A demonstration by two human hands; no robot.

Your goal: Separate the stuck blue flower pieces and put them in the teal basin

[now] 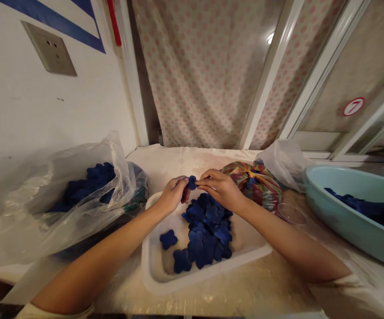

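Observation:
My left hand [173, 195] pinches a small dark blue flower-shaped piece [192, 182] between thumb and fingers, above the far rim of a white tray [152, 283]. From the other side, the closed fingertips of my right hand [222, 189] meet the edge of the same piece. Below both hands, a heap of dark blue flower-shaped pieces [203, 241] lies in the tray. One single blue piece [168, 239] rests apart from the heap, at the tray's left. Whether the held piece is one layer or more, I cannot tell.
At left, an open clear plastic bag [62, 177] holds more blue pieces. Behind my right hand sits a tied, colourful striped bag [268, 186]. A light blue basin [344, 221] with blue pieces stands at right, near a clear round lid [292, 213]. A dotted curtain [205, 71] hangs behind.

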